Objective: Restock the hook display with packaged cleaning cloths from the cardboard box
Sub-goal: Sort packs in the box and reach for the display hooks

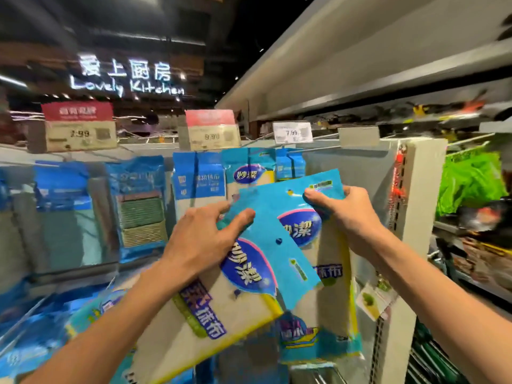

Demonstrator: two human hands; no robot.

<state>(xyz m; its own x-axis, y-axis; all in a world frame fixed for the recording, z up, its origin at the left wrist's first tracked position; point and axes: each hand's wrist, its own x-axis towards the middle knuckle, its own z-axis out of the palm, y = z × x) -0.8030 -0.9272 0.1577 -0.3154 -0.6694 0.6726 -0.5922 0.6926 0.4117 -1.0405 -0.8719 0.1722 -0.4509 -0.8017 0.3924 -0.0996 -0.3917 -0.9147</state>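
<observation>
Two blue-topped packs of cleaning cloths are held up in front of the hook display. My left hand (203, 234) grips the tilted front pack (221, 306) near its header, thumb on top. My right hand (342, 210) pinches the top header of the upright rear pack (327, 273), just below a bare hook (318, 149) at the display's right end. More of the same packs (246, 173) hang on the hook to the left. The cardboard box is out of view.
Other hanging cloth and sponge packs (138, 206) fill the display to the left, with price tags (292, 132) above. A white shelf upright (415, 206) stands close on the right, with green packs (471, 181) beyond it. More blue packs (36, 342) lie low on the left.
</observation>
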